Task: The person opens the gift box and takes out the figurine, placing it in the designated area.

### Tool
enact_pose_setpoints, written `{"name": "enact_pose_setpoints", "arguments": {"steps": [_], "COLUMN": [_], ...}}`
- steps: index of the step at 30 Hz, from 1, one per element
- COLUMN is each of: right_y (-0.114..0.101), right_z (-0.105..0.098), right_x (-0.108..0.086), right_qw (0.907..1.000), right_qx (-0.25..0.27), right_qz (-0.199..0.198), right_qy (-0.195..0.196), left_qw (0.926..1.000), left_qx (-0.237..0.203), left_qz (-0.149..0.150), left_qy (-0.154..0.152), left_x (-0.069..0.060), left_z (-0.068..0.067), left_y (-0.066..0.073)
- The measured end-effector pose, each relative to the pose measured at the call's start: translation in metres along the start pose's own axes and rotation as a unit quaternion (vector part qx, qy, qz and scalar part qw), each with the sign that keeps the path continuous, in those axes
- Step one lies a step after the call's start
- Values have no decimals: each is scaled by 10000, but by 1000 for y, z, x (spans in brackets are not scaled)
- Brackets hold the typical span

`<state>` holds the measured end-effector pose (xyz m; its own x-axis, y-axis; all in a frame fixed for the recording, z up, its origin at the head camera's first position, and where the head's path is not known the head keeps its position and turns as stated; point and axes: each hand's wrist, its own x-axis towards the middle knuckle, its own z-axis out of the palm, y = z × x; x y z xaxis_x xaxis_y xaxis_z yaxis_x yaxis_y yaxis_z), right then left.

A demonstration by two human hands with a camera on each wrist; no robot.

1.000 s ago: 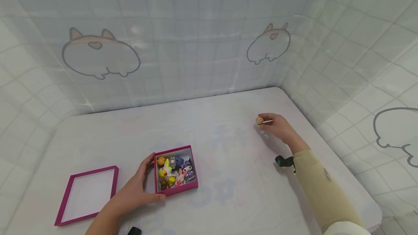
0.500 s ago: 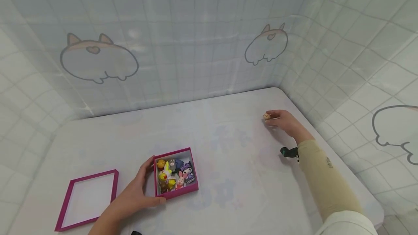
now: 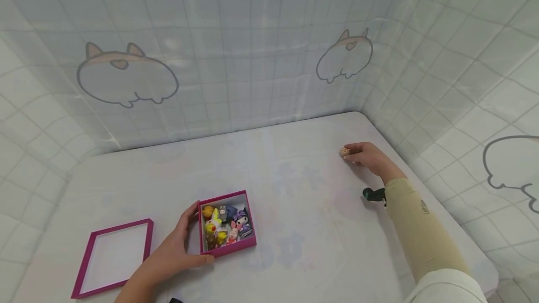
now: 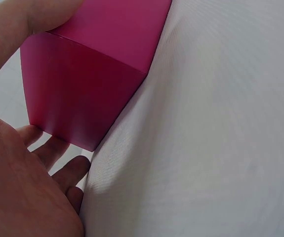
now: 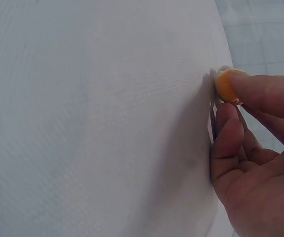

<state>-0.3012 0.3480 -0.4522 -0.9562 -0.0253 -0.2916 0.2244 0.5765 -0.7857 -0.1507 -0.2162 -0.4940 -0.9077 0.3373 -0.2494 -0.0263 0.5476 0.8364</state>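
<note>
Pinching the orange-backed figurine, your right hand has shifted toward the far right of the bench in the head view. In the left wrist view, your left hand grips the magenta box; in the right's, the figurine is at or just above the bench, suggesting placement.

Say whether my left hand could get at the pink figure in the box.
Probably yes: the box is open on top and the pink figure lies uncovered, though the left hand, holding the box, would likely need to let go.
</note>
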Motion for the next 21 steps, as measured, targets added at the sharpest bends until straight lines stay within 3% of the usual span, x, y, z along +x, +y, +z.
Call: {"name": "enact_pose_setpoints", "arguments": {"steps": [9,21], "right_y": [-1,0], "right_z": [-2,-5], "right_x": [-4,-8], "right_qw": [10000,9999], "right_qx": [28,-55], "right_qz": [17,-84], "right_qy": [-55,-12], "left_qw": [10000,9999], "left_qx": [-38,42], "left_qz": [-79,48], "left_qy": [11,108], "left_x": [0,-2], "left_z": [0,0], "left_y": [0,-1]}}
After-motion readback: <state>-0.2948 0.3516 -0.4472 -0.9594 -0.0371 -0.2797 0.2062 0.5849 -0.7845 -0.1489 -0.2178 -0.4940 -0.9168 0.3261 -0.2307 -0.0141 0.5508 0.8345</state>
